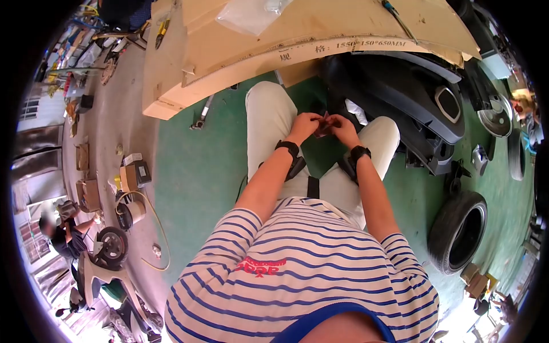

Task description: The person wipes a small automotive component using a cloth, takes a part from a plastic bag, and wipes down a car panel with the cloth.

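Both hands meet above the gap between my knees. My left hand [305, 126] has its fingers closed on one side of a small, dark reddish piece [323, 127]. From the other side, my right hand [344, 130] pinches the same piece. What exactly it is cannot be made out. Just beyond the hands lies a large black plastic panel [394, 97] with a whitish piece [356, 112] at its near edge. A long cardboard box [240, 63] stands in front of my knees.
A clear plastic bag [251, 16], yellow-handled tool [162, 33] and screwdriver [398, 20] lie on the cardboard. A metal tool [201, 114] is on the green floor [194, 171]. A tire [457, 232] stands at right. Another person [66, 231] is at far left.
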Demonstrator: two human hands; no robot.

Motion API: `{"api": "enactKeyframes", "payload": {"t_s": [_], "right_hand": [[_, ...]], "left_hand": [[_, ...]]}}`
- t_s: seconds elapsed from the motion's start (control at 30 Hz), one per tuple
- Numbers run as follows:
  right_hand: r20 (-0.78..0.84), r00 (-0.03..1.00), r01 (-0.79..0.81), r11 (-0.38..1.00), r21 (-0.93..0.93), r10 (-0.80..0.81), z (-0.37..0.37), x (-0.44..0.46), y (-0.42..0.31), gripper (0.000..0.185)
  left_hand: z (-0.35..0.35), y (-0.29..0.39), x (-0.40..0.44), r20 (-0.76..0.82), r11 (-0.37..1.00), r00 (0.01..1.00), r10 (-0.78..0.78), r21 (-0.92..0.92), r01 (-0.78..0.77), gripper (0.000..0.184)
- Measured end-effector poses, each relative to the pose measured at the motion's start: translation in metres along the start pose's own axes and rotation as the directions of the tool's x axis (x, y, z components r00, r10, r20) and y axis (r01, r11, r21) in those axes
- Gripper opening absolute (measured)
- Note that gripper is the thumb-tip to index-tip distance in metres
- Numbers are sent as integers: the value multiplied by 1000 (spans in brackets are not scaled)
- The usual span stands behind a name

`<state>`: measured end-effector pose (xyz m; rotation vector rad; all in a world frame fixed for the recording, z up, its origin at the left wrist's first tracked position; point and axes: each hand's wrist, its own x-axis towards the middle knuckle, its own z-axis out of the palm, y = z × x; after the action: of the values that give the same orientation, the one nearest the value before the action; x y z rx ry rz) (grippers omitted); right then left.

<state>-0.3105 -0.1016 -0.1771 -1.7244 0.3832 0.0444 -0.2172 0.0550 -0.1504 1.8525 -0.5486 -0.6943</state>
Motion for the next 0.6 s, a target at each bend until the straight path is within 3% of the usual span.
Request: {"api": "enactKeyframes", "payload": {"t_s": [0.1,0.17,0.2,0.3,0.37,0.47,0.6], "right_hand": [[-97,995,35,999,38,-31,3,-1,-4,36],[-103,955,261,955,-140,-276,2,-5,-20,46],[-104,956,260,955,-142,-276,2,-5,-18,46],[15,986,169,986,-10,-169,1,-6,-11,41],[34,999,3,987,-163,3,-1,-7,-5,31],[-11,992,-122,972,-203,123,-3,-9,-14,23],[2,994,-107,986,-127,109,-3,-7,-9,19]], "left_hand": [[0,2,-1,41,1000,999,-16,-21,17,30],[1,-1,0,71,997,997,-42,-57,46,29],[1,-2,1,85,999,996,-30,-20,32,29],[4,-1,-2,110,998,993,-38,49,33,29],[3,7,-4,120,995,991,-55,85,45,28],[2,7,-5,141,996,989,-40,89,27,27],[4,-3,-5,54,998,998,41,37,-43,23]]}}
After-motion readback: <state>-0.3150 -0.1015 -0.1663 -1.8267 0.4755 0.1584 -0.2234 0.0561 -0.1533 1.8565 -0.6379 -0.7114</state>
